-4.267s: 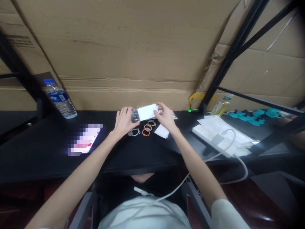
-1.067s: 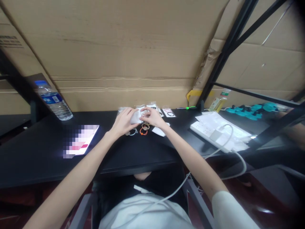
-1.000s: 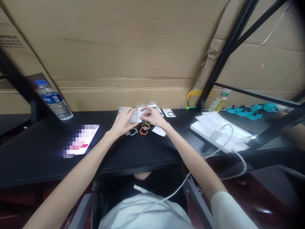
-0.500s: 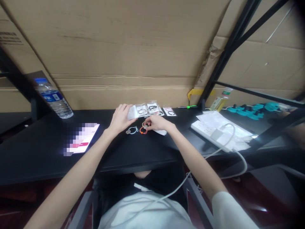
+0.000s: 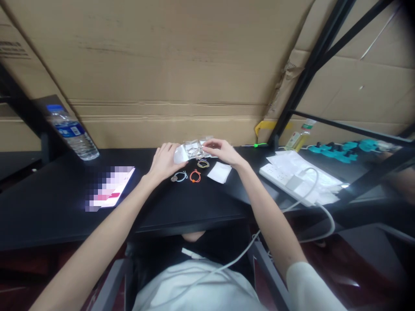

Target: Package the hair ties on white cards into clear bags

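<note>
Above the orange band [image 5: 195,176], right hand [image 5: 223,152] has risen, both hands gripping packet [image 5: 192,150]

table [image 5: 58,203] black | hair ties: pale blue [image 5: 180,176], orange [image 5: 195,176] | bottle label [image 5: 69,128] blue | card [image 5: 219,172] white

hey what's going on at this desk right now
A person seated at a black desk holds small clear plastic packets between both hands: the left hand at the packets' left end, the right hand pinching the right end. Just in front lie three loose hair ties, a pale blue one, an orange one and a yellowish one, beside a white paper card. A clear water bottle stands at the far left.
</note>
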Available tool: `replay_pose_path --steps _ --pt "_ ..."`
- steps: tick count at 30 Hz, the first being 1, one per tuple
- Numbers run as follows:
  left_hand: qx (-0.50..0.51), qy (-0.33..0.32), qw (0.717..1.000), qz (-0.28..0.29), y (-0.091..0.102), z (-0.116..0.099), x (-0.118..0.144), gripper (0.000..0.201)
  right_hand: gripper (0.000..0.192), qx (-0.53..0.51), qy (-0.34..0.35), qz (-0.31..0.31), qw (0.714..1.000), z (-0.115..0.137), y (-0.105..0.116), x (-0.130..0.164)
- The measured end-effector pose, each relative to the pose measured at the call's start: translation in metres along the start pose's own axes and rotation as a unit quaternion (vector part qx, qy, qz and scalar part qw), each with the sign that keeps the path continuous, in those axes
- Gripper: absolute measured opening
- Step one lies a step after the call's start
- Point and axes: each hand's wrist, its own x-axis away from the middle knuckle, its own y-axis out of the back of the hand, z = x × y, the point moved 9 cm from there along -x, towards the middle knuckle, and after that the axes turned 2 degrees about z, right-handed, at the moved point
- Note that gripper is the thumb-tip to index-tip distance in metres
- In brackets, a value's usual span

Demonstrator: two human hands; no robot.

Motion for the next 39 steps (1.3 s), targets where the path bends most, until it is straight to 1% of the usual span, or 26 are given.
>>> replay_pose_path --steps 2,3,5,8,11,13,17,20,23,29,32,36,39 --pt "0.013 -0.006 1.0 0.003 -0.002 -0.003 0.0 0.061 0.032 0.018 0.02 -0.078 0.997 0.002 0.008 0.0" --pt "0.019 -0.006 1.0 0.005 -0.003 -0.004 0.0 0.062 0.031 0.038 0.035 -0.107 0.993 0.004 0.008 0.0" --pt "0.028 -0.006 1.0 0.009 -0.005 -0.006 0.0 0.063 0.028 0.091 0.069 -0.136 0.984 0.009 0.003 0.0" --pt "0.035 -0.008 0.999 0.014 -0.006 -0.009 0.0 0.063 0.021 0.17 0.107 -0.117 0.973 0.012 -0.016 -0.002" --pt "0.033 -0.012 0.999 0.026 -0.008 -0.012 0.0 0.063 0.02 0.207 0.104 -0.075 0.97 0.007 -0.033 -0.005" --pt "0.031 -0.016 0.999 0.034 -0.009 -0.014 0.0 0.063 0.02 0.214 0.097 -0.067 0.97 0.005 -0.038 -0.005" --pt "0.035 -0.027 0.998 0.036 -0.012 -0.015 0.001 0.063 0.02 0.2 0.095 -0.079 0.972 0.006 -0.036 -0.005" --pt "0.042 -0.028 0.998 0.034 -0.014 -0.015 0.002 0.064 0.022 0.191 0.092 -0.045 0.976 0.005 -0.039 -0.006" --pt "0.053 -0.01 0.998 0.035 -0.014 -0.012 0.002 0.067 0.023 0.173 0.1 -0.025 0.98 0.008 -0.037 -0.006" --pt "0.064 0.047 0.996 0.048 -0.014 -0.004 0.004 0.071 0.021 0.1 0.088 -0.032 0.99 0.01 -0.024 -0.004" --pt "0.065 0.054 0.995 0.054 -0.014 -0.003 0.004 0.071 0.023 0.082 0.085 -0.039 0.992 0.007 -0.02 -0.004" --pt "0.071 0.048 0.995 0.059 -0.014 -0.005 0.003 0.071 0.022 0.089 0.086 -0.025 0.992 0.004 -0.025 -0.004" --pt "0.074 0.032 0.995 0.059 -0.014 -0.008 0.003 0.07 0.012 0.137 0.092 -0.045 0.985 0.005 -0.025 -0.003"
